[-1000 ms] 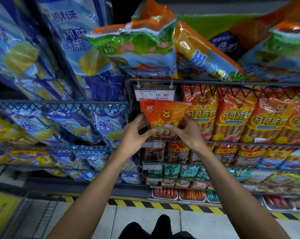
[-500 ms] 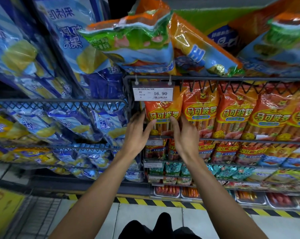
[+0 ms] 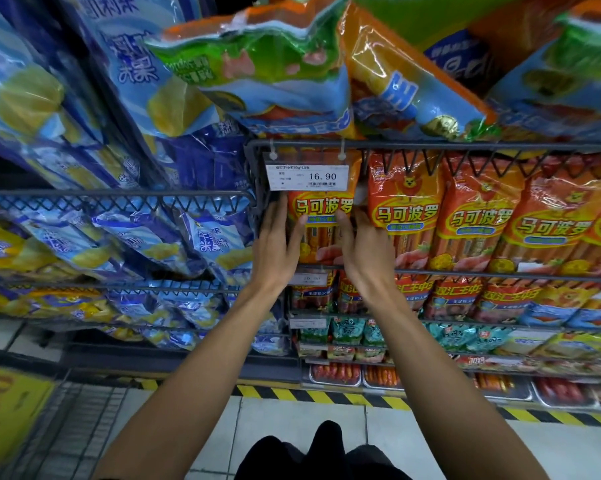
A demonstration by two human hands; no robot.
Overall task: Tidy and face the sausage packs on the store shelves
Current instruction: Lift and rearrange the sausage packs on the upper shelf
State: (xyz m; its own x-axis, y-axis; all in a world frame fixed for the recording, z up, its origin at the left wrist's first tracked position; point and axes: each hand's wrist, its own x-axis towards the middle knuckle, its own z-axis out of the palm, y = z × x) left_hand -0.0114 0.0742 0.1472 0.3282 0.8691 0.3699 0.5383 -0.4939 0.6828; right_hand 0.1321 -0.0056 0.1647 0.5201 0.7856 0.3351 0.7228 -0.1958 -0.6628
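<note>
Both hands flank an orange sausage pack (image 3: 321,216) standing upright at the left end of a wire shelf (image 3: 465,271). The left hand (image 3: 275,247) and right hand (image 3: 365,247) press its sides, fingers straight. A price tag (image 3: 307,176) reading 16.90 hides the pack's top; matching packs (image 3: 475,220) stand right of it.

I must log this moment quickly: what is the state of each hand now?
Left hand: open, straight fingers pressing the left edge of the orange sausage pack.
Right hand: open, fingers laid against the same pack's right edge.
</note>
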